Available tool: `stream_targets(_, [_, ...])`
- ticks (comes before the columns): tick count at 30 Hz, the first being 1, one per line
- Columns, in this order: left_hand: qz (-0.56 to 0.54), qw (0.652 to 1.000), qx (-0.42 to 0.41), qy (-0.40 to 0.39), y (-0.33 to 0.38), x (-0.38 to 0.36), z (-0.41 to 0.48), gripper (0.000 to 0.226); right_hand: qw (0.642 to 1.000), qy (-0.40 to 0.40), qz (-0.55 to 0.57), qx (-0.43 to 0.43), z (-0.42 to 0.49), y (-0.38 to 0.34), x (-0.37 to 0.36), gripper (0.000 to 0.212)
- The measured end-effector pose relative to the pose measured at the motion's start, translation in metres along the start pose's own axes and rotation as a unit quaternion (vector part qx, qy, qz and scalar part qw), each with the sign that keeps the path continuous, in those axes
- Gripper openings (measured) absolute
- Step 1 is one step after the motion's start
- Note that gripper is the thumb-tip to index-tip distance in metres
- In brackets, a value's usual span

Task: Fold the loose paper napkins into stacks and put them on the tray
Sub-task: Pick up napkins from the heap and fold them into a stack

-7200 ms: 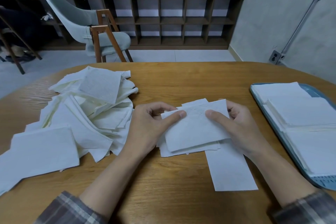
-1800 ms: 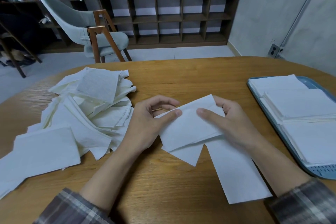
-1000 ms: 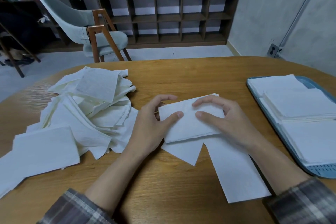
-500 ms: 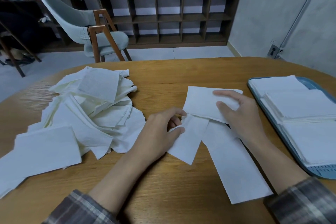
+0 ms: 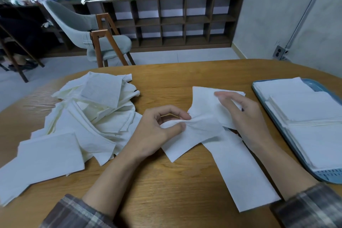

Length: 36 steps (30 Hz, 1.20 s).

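Note:
A heap of loose white napkins (image 5: 88, 116) covers the left of the wooden table. My left hand (image 5: 159, 131) pinches the crumpled end of a single napkin (image 5: 190, 139) at the table's middle. My right hand (image 5: 242, 116) lies with fingers spread on a folded napkin stack (image 5: 203, 102) just to the right. A long folded napkin strip (image 5: 238, 172) lies flat below them, toward me. The blue tray (image 5: 262, 102) at the right edge holds several stacks of folded napkins (image 5: 307, 109).
The round wooden table (image 5: 185, 76) ends at a curved far edge. Beyond it stand a grey chair with wooden legs (image 5: 100, 39) and a low wooden shelf unit (image 5: 175, 20) with potted plants on top.
The folded stack slid right and away under my right hand. My left hand closed on the loose napkin beneath it and lifted its end, bunching it.

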<state>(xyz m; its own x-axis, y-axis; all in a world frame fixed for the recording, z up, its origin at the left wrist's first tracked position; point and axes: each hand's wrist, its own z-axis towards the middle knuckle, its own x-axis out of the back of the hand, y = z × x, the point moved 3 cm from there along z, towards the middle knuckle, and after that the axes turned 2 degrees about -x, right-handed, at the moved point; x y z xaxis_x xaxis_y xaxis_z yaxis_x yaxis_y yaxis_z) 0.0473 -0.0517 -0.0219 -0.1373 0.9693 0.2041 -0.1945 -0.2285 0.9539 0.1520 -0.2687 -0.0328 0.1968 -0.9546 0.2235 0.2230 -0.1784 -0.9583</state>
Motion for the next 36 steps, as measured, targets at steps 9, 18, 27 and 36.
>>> stream_targets(9, [-0.015, 0.999, 0.015, 0.026, 0.0, -0.003, -0.001, 0.023, 0.986, -0.153, 0.055, -0.048, -0.018, -0.012, -0.018, 0.014])
stream_targets(18, [-0.022, 0.999, -0.01, 0.025, -0.003, -0.001, 0.001, 0.034, 0.974, -0.166, 0.096, -0.121, -0.017, -0.009, -0.016, 0.029])
stream_targets(27, [0.017, 1.0, -0.005, -0.024, -0.006, -0.006, -0.001, 0.019, 0.963, -0.186, 0.113, -0.157, -0.02, -0.008, -0.018, 0.032])
stream_targets(36, [0.07, 0.995, -0.021, 0.06, -0.01, -0.004, 0.001, 0.013, 0.971, -0.203, 0.066, -0.107, -0.018, -0.011, -0.021, 0.019])
